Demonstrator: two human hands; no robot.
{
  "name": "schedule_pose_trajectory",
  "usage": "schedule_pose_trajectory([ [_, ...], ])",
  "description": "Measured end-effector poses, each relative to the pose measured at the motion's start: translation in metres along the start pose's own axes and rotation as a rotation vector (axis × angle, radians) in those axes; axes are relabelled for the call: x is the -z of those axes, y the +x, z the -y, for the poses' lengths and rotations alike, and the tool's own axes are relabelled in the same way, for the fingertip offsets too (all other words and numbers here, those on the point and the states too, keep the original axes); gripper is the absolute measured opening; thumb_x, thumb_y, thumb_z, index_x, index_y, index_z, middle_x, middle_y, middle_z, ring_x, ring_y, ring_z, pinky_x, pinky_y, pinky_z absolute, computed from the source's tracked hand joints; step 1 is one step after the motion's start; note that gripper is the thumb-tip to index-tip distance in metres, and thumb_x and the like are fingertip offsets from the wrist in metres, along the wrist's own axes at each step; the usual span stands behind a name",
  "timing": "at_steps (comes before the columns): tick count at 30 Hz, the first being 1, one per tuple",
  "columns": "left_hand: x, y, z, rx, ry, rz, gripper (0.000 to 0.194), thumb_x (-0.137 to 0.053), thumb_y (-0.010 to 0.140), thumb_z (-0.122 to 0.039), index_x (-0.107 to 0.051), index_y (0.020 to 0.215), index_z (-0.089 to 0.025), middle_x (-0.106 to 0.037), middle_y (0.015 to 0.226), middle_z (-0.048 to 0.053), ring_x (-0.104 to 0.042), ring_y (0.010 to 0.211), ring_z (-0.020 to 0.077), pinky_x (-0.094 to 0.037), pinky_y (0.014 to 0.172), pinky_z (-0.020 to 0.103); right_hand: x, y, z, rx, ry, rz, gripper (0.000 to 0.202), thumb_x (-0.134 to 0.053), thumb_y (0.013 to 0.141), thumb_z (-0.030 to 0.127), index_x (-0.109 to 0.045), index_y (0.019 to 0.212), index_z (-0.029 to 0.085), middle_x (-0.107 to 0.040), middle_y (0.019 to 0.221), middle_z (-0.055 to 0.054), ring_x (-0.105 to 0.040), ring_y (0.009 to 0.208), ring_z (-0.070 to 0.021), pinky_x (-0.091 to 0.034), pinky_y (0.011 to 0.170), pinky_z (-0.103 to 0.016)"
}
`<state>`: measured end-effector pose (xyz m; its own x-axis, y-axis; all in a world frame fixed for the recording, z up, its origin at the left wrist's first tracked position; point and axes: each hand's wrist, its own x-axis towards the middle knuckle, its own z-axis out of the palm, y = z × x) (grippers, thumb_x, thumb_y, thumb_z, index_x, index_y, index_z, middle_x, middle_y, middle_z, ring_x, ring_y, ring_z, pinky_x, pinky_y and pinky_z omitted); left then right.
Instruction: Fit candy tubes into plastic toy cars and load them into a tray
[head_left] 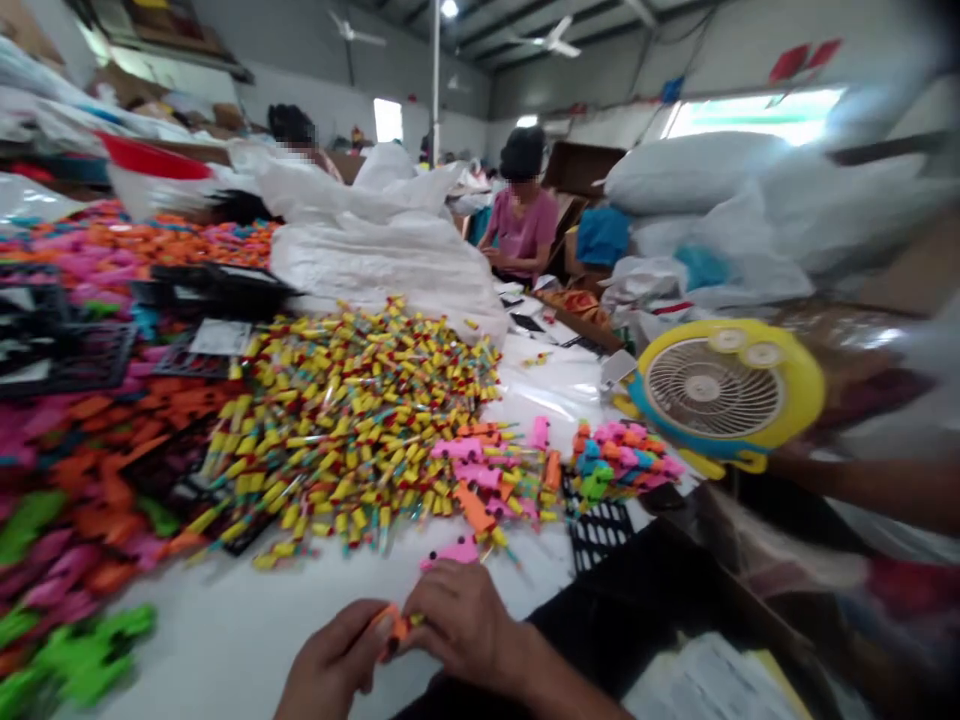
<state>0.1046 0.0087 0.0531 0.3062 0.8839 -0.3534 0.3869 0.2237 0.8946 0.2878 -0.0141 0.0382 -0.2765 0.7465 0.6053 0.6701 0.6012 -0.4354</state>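
White table (225, 630) lies between pile (352, 420) and left hand (334, 648), which, with right hand (466, 622), grips a small orange piece (394, 630), partly covered.

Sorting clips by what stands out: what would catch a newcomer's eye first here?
The big heap of yellow-capped pieces across the middle of the white table would likely draw the eye first. Next might come the yellow-and-blue fan, right of the heap. At bottom centre, the left hand holds a small orange piece, the right hand close against it.
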Motion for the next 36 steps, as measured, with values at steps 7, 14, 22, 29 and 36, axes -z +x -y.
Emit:
schedule_pose_trajectory([
  [7,0.001,-0.012,-0.005,-0.149,0.160,-0.057,0.036,-0.045,0.086,-0.046,-0.067,0.096,-0.019,-0.066,0.092,0.007,-0.060,0.086,0.0211,-0.048,0.079,0.032,0.003,-0.003,-0.011,0.035,-0.002,0.121,0.027,-0.045,0.095,0.041,-0.061,0.089,0.020,-0.063,0.073,-0.002,-0.058,0.068,-0.0138,-0.043,0.058,-0.024],
  [14,0.069,-0.011,0.020,-0.287,0.537,-0.718,0.040,-0.045,0.093,-0.031,-0.050,0.128,-0.012,-0.055,0.123,0.018,-0.052,0.114,0.0277,-0.045,0.098,0.045,0.070,0.038,-0.068,-0.192,-0.549,-0.245,0.041,-0.054,0.089,0.046,-0.062,0.116,0.016,-0.060,0.116,-0.018,-0.056,0.108,-0.0313,-0.045,0.095,-0.051],
  [22,0.123,-0.018,0.046,0.054,1.182,-0.916,0.032,-0.048,0.088,-0.018,-0.059,0.117,-0.008,-0.056,0.115,0.020,-0.054,0.103,0.0330,-0.047,0.088,0.049,-0.014,0.042,-0.011,-0.197,-0.256,-0.137,0.044,-0.039,0.089,0.007,-0.051,0.129,0.021,-0.056,0.121,-0.013,-0.051,0.117,-0.0248,-0.045,0.102,-0.048],
  [29,0.089,-0.013,0.063,-0.432,0.805,-0.649,0.035,-0.048,0.086,-0.021,-0.056,0.120,-0.016,-0.049,0.108,0.012,-0.055,0.100,0.0237,-0.053,0.087,0.039,-0.084,0.042,0.037,-0.347,0.493,0.219,0.036,-0.037,0.091,0.011,-0.042,0.125,0.021,-0.054,0.121,-0.012,-0.061,0.107,-0.0165,-0.055,0.090,-0.035],
  [36,0.108,0.005,0.087,-0.560,0.700,-0.618,0.037,-0.046,0.082,-0.038,-0.064,0.108,-0.020,-0.057,0.096,0.012,-0.058,0.087,0.0279,-0.054,0.075,0.043,0.034,0.086,0.011,-0.449,0.226,-0.324,0.037,-0.043,0.094,0.022,-0.038,0.130,0.025,-0.059,0.100,-0.006,-0.063,0.087,-0.0141,-0.055,0.078,-0.030],
])
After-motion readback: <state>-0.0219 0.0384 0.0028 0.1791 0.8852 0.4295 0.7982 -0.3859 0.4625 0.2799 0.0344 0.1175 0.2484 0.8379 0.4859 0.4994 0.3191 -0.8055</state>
